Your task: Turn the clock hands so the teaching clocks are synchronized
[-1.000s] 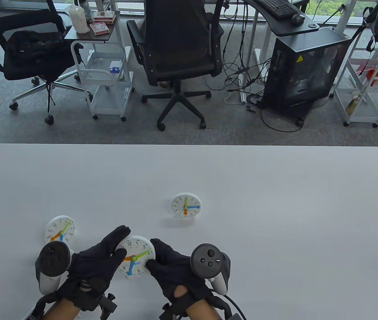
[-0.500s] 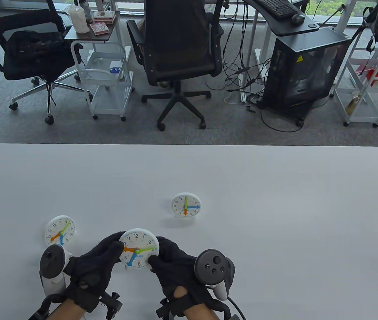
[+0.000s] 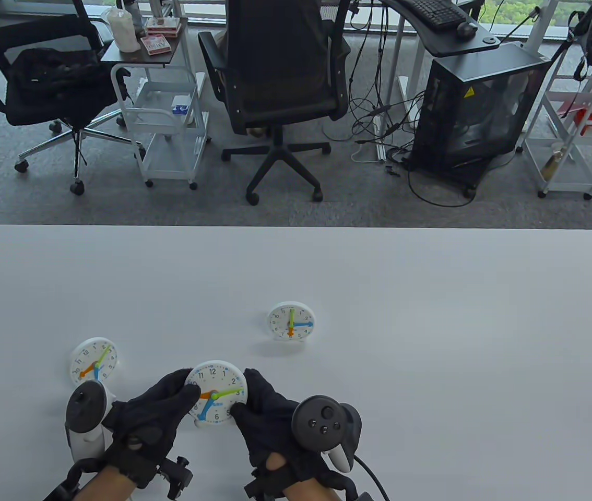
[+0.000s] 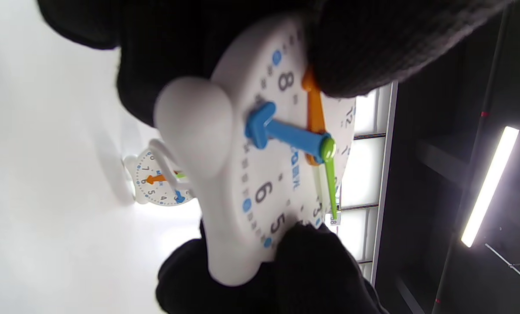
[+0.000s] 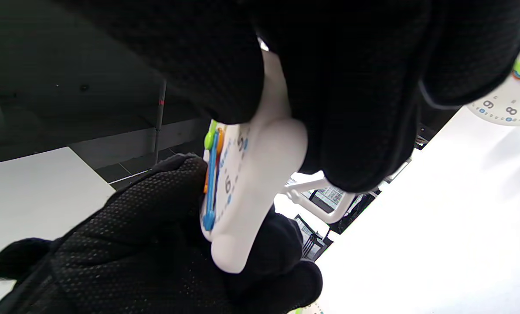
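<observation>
A: Where was the held clock [image 3: 216, 393]?
B: At the near edge of the bench [image 3: 431, 313], between two other clocks.
A: Grip?
B: Rim was clasped by left hand [image 3: 147, 422] and right hand [image 3: 270, 420]; orange hand [image 4: 314, 109] was touched by left thumb.

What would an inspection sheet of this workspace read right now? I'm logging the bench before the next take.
Surface: white table, bare across its right side.
Job's things: held clock between both hands; left clock and far clock standing apart on the table.
Clutter: nothing seen on the table.
Grip: left hand and right hand hold the clock's rim; left fingertip on the orange hand.
Cables: tangle on the floor.
Surroundings: office chair, carts, computer tower.
</observation>
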The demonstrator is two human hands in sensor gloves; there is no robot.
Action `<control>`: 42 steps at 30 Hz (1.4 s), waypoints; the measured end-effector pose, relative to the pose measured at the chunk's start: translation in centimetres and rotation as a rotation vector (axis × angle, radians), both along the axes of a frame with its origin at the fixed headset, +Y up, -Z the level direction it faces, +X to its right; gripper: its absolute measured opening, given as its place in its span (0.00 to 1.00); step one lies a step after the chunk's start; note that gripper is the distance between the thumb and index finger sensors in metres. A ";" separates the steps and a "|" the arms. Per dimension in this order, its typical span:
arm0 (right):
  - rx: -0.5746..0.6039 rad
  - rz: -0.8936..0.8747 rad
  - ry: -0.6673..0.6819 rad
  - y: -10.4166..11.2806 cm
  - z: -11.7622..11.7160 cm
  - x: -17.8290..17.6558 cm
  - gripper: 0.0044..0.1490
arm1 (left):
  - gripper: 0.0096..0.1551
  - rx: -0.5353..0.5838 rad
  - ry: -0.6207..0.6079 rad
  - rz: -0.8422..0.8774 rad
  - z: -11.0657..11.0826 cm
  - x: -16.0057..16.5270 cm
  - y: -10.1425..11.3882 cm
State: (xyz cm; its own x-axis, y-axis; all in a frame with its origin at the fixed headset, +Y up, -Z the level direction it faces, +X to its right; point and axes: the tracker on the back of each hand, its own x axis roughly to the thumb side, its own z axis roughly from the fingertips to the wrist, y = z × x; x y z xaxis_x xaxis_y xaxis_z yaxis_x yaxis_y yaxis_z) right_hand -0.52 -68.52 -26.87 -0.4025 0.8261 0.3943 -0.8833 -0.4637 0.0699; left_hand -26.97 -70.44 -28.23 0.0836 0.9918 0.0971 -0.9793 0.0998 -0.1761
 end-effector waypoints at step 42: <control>0.034 0.055 -0.021 0.6 0.3 0.4 0.41 | 0.34 -0.072 -0.139 -0.023 -0.2 0.9 -0.3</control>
